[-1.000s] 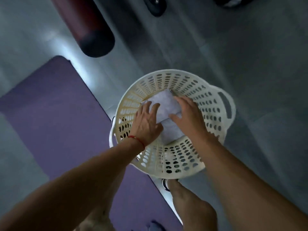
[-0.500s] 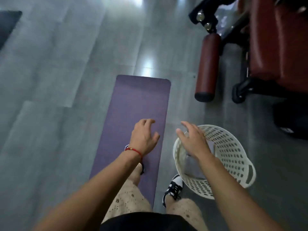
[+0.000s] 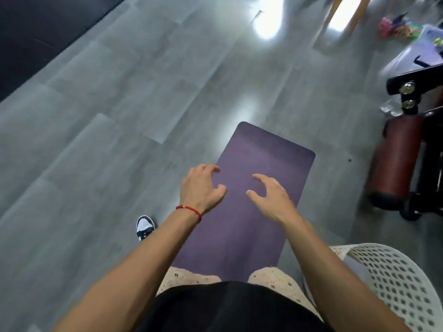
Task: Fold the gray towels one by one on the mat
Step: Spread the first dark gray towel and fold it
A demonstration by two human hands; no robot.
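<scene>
A purple mat [image 3: 259, 164] lies lengthwise on the grey floor ahead of me, with nothing on it. My left hand [image 3: 202, 188], with a red cord at the wrist, hovers over the mat's left edge, fingers loosely curled and holding nothing. Over the middle of the mat my right hand [image 3: 271, 200] is spread, fingers relaxed and empty. The white perforated basket [image 3: 393, 279] stands at the lower right beside the mat. A pale grey patch shows inside it at its left, too unclear to tell as a towel.
A dark red padded roller [image 3: 393, 161] on a black gym machine frame [image 3: 426, 195] stands right of the mat. My left shoe [image 3: 144, 227] is on the floor left of the mat. A dark floor mat [image 3: 36, 32] fills the far left corner. Colourful clutter [image 3: 400, 27] lies far right.
Both hands left the folded towel in the basket and moved left over the mat, empty. My view swung from the basket to the mat, and the basket now sits at the lower right.
</scene>
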